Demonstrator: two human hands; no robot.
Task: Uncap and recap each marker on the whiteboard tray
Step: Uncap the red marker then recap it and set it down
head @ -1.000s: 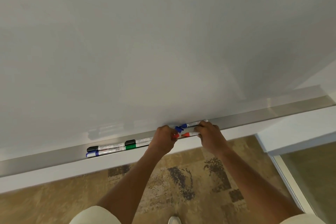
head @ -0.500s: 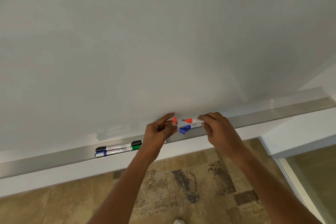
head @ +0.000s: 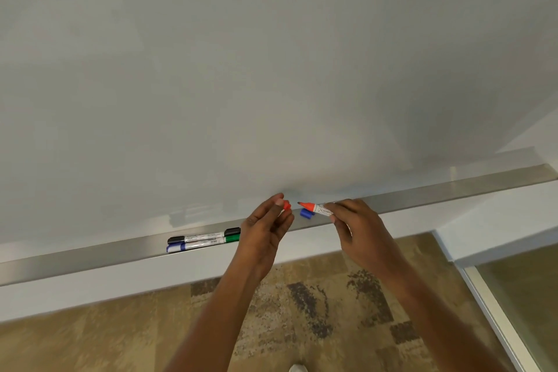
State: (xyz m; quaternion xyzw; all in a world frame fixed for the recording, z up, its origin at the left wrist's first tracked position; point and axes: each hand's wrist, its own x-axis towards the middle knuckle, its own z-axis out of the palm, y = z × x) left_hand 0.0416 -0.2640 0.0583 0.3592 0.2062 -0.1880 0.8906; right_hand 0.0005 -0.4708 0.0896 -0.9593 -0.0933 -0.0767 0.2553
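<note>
I had the red marker point(head: 318, 208) uncapped and lifted just above the whiteboard tray point(head: 437, 193), my right hand point(head: 359, 229) pinching its barrel with the bare tip pointing left. My left hand point(head: 265, 226) was closed lightly on the red cap point(head: 286, 206), held between thumb and fingertips, a small gap apart from the tip and roughly in line with it.

From there I judged the main risk to be a crooked recap: if the cap met the tip off-axis it could crush the nib or smear ink on my fingers. The tip also hung near the whiteboard point(head: 271, 69), so a forward slip could have left a stray mark. The cap was held only by fingertips, and a loose pinch could have dropped it to the carpet point(head: 302, 311) below. A blue cap end point(head: 306, 214) showed on the tray just under the red marker; knocking it could have rolled that marker off the ledge.

Further left on the tray lay the remaining markers point(head: 203, 241), side by side, with black, green and blue ends.

As for writing, the red marker's white label carried small dark print, and the tray markers did too, but none of it was large enough for me to read.
</note>
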